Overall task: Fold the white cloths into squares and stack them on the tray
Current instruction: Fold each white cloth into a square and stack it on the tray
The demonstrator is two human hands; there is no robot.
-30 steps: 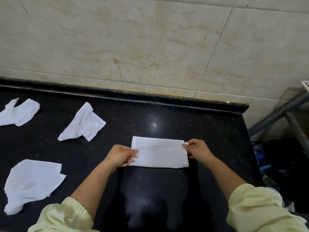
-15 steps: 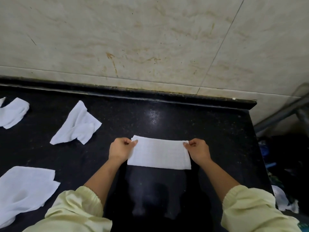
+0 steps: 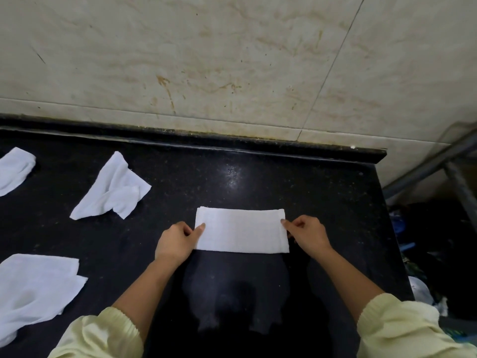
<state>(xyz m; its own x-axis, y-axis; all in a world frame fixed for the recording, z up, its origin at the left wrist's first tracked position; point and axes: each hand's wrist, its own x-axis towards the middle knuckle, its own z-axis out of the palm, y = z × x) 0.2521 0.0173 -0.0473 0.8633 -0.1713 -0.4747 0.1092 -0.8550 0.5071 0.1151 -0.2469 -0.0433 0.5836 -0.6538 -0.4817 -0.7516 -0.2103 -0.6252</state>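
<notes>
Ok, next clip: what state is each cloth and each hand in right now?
folded cloth: folded into a flat rectangle, lying on the counter, not yet square.
left hand: pinches the folded cloth's left edge.
right hand: pinches its right edge.
back cloth: crumpled, unfolded.
far-left cloth: crumpled, cut off by the frame.
front-left cloth: loosely spread, unfolded.

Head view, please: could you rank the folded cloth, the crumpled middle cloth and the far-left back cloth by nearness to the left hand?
1. Folded cloth, pinched by the left hand at its left end.
2. Crumpled middle cloth, back-left of the hand.
3. Far-left back cloth, at the picture's left edge.
</notes>
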